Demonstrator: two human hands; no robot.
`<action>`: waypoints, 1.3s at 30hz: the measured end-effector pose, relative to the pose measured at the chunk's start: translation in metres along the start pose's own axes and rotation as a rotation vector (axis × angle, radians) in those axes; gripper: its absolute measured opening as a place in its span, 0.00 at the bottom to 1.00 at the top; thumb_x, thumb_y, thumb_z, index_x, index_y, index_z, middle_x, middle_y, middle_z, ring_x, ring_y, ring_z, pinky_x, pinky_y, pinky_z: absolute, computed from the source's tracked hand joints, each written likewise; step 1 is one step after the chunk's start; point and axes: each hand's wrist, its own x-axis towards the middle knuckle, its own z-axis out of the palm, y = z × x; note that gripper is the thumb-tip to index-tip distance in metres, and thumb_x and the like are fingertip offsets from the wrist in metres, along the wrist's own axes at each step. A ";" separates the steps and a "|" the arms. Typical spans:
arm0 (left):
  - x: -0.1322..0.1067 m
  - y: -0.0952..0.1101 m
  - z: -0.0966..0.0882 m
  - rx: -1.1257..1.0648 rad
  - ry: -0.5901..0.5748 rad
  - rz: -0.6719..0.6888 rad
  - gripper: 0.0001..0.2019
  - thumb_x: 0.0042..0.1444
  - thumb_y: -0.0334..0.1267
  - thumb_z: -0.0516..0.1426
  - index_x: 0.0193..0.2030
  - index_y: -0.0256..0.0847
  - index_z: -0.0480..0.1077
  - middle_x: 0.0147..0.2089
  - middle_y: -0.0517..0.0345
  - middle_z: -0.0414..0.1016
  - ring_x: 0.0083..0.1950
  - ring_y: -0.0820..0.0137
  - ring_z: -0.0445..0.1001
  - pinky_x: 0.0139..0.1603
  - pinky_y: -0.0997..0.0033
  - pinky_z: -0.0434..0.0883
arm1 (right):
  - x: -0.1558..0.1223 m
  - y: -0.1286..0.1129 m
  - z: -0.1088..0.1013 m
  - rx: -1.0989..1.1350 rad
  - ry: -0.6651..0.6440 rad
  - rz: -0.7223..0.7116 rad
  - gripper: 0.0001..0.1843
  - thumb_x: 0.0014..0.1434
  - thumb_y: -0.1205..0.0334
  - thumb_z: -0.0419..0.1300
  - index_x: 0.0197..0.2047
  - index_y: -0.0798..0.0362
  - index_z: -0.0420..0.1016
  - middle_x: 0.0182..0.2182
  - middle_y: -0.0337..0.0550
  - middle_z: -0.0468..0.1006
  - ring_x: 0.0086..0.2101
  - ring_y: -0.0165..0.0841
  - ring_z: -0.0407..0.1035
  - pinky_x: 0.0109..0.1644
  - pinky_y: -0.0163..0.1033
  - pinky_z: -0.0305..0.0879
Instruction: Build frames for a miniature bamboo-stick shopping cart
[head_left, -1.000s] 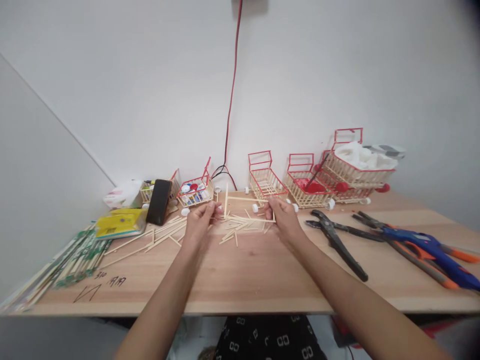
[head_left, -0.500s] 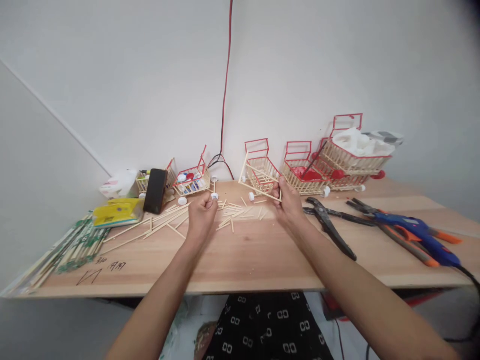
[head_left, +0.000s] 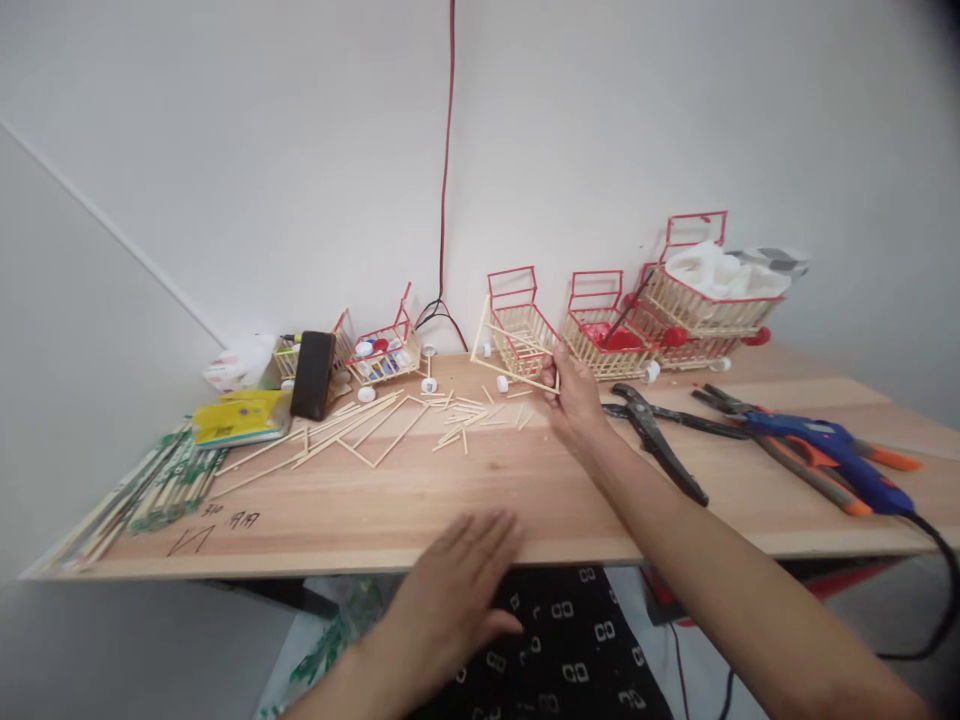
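Pinched in the fingers of my right hand point(head_left: 574, 395) is a bare stick frame point(head_left: 514, 376), raised in front of a small cart with a red-edged basket point(head_left: 517, 325). My left hand point(head_left: 457, 575) holds nothing; its fingers are stretched out over the table's front edge, a bit smeared by motion. Short cut sticks point(head_left: 465, 415) lie scattered left of my right hand. Farther left are longer sticks point(head_left: 345, 430), some forming an angled outline. Black-handled pliers point(head_left: 660, 450) rest just right of my right wrist.
A blue glue gun point(head_left: 832, 450) and orange-handled pliers point(head_left: 810, 470) lie at the right. More stick carts point(head_left: 611, 345) line the wall. A phone point(head_left: 313, 375), a yellow packet point(head_left: 240, 418) and bundled sticks point(head_left: 169, 480) are at the left. A red-black cable point(head_left: 446, 180) hangs down the wall.
My left hand has drawn back from the loose sticks to the front edge and its closed fingers have spread. The right hand still holds the stick frame in nearly the same place.
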 end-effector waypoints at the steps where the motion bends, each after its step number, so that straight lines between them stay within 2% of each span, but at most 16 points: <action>1: -0.007 -0.012 -0.005 0.031 0.012 -0.093 0.37 0.61 0.57 0.48 0.71 0.39 0.45 0.70 0.47 0.55 0.70 0.62 0.54 0.68 0.57 0.55 | 0.000 -0.001 0.000 0.011 0.002 0.001 0.27 0.52 0.34 0.59 0.26 0.52 0.64 0.14 0.30 0.59 0.13 0.21 0.50 0.12 0.27 0.46; 4: -0.014 -0.032 -0.021 0.138 0.121 -0.382 0.31 0.63 0.49 0.49 0.70 0.41 0.49 0.70 0.45 0.54 0.71 0.53 0.51 0.68 0.44 0.52 | 0.000 -0.002 0.001 0.053 0.011 0.002 0.26 0.52 0.35 0.60 0.26 0.52 0.64 0.14 0.30 0.60 0.13 0.20 0.51 0.12 0.27 0.45; 5: -0.009 -0.030 -0.024 0.124 0.124 -0.385 0.31 0.63 0.49 0.50 0.70 0.42 0.50 0.71 0.45 0.53 0.72 0.53 0.49 0.68 0.43 0.51 | 0.000 -0.003 0.001 0.055 0.010 0.002 0.26 0.52 0.35 0.60 0.26 0.52 0.64 0.14 0.30 0.60 0.13 0.20 0.51 0.12 0.27 0.45; 8: 0.021 0.001 -0.021 -0.050 0.078 -0.174 0.36 0.60 0.56 0.51 0.70 0.43 0.50 0.71 0.48 0.52 0.72 0.57 0.48 0.69 0.49 0.52 | 0.000 -0.003 0.002 0.035 -0.006 0.001 0.26 0.52 0.35 0.60 0.26 0.52 0.64 0.14 0.30 0.59 0.13 0.21 0.50 0.12 0.27 0.45; 10: 0.045 0.027 -0.013 -0.166 0.035 -0.021 0.36 0.60 0.59 0.47 0.71 0.43 0.48 0.71 0.53 0.53 0.73 0.61 0.47 0.71 0.55 0.50 | -0.001 -0.002 0.001 0.028 -0.013 0.005 0.26 0.52 0.35 0.60 0.25 0.52 0.64 0.14 0.30 0.59 0.13 0.21 0.50 0.12 0.27 0.45; 13: 0.064 0.044 -0.004 -0.230 0.027 0.065 0.37 0.61 0.60 0.43 0.70 0.39 0.48 0.71 0.51 0.52 0.72 0.64 0.48 0.72 0.59 0.47 | 0.000 0.000 0.000 0.043 -0.003 0.016 0.27 0.49 0.35 0.62 0.26 0.52 0.65 0.14 0.30 0.60 0.13 0.20 0.51 0.12 0.27 0.45; 15: 0.060 0.033 -0.003 -0.220 -0.003 0.034 0.36 0.61 0.60 0.43 0.69 0.39 0.51 0.70 0.51 0.54 0.72 0.64 0.51 0.71 0.60 0.49 | 0.001 0.001 -0.001 0.058 -0.003 0.024 0.27 0.48 0.36 0.64 0.26 0.53 0.65 0.13 0.30 0.61 0.12 0.20 0.51 0.12 0.26 0.45; 18: 0.037 -0.004 -0.007 -0.139 0.002 -0.059 0.32 0.62 0.57 0.46 0.68 0.40 0.55 0.70 0.51 0.57 0.71 0.63 0.53 0.69 0.57 0.55 | 0.002 0.002 -0.001 0.084 -0.008 0.016 0.26 0.47 0.37 0.65 0.25 0.53 0.66 0.13 0.29 0.61 0.13 0.20 0.51 0.12 0.26 0.45; 20: 0.021 -0.030 -0.016 -0.050 0.123 -0.195 0.26 0.65 0.49 0.48 0.65 0.38 0.60 0.68 0.45 0.60 0.69 0.59 0.56 0.67 0.52 0.58 | 0.002 0.002 0.001 0.103 -0.009 0.009 0.26 0.46 0.38 0.66 0.25 0.53 0.66 0.13 0.30 0.61 0.13 0.20 0.51 0.12 0.25 0.46; 23: 0.010 -0.056 -0.033 -0.052 0.368 -0.254 0.18 0.65 0.35 0.48 0.60 0.40 0.65 0.64 0.47 0.66 0.68 0.60 0.59 0.66 0.51 0.60 | 0.000 0.000 0.003 0.115 -0.008 0.014 0.27 0.44 0.37 0.67 0.24 0.54 0.67 0.13 0.30 0.62 0.13 0.19 0.51 0.12 0.24 0.47; 25: 0.013 -0.060 -0.043 -0.094 0.545 -0.303 0.15 0.64 0.32 0.50 0.56 0.40 0.69 0.57 0.48 0.73 0.61 0.62 0.67 0.61 0.54 0.65 | -0.001 -0.002 0.004 0.110 -0.005 0.025 0.28 0.44 0.37 0.67 0.23 0.54 0.67 0.12 0.30 0.62 0.12 0.19 0.51 0.11 0.24 0.46; 27: 0.022 -0.056 -0.047 -0.164 0.618 -0.321 0.12 0.63 0.31 0.52 0.50 0.41 0.72 0.49 0.49 0.76 0.53 0.64 0.72 0.54 0.57 0.70 | -0.001 -0.003 0.004 0.099 0.004 0.029 0.27 0.47 0.36 0.65 0.23 0.54 0.66 0.12 0.30 0.62 0.11 0.19 0.51 0.11 0.24 0.45; 31: 0.045 -0.036 -0.039 -0.302 0.548 -0.257 0.12 0.62 0.28 0.52 0.48 0.41 0.73 0.45 0.51 0.76 0.47 0.65 0.72 0.47 0.62 0.71 | 0.001 -0.004 0.003 0.079 0.022 0.017 0.26 0.51 0.37 0.62 0.23 0.54 0.66 0.12 0.30 0.62 0.11 0.19 0.51 0.11 0.24 0.45; 34: 0.064 -0.023 -0.029 -0.359 0.394 -0.255 0.10 0.61 0.29 0.54 0.46 0.39 0.73 0.42 0.52 0.75 0.44 0.65 0.70 0.45 0.63 0.70 | 0.003 -0.002 0.002 0.065 0.023 0.022 0.26 0.53 0.39 0.62 0.23 0.54 0.66 0.11 0.30 0.61 0.11 0.19 0.51 0.11 0.24 0.46; 36: 0.077 -0.019 -0.023 -0.379 0.267 -0.266 0.07 0.61 0.31 0.54 0.40 0.38 0.74 0.39 0.52 0.75 0.42 0.66 0.69 0.44 0.65 0.68 | 0.004 -0.001 0.002 0.056 0.019 0.031 0.25 0.54 0.40 0.62 0.23 0.54 0.66 0.11 0.30 0.62 0.11 0.19 0.51 0.11 0.24 0.46; 39: 0.092 -0.017 -0.016 -0.338 0.102 -0.279 0.09 0.62 0.31 0.52 0.32 0.38 0.72 0.37 0.54 0.73 0.41 0.66 0.68 0.43 0.66 0.67 | 0.004 0.000 0.001 0.075 0.002 0.023 0.25 0.53 0.40 0.62 0.24 0.55 0.66 0.12 0.30 0.62 0.11 0.19 0.51 0.11 0.24 0.47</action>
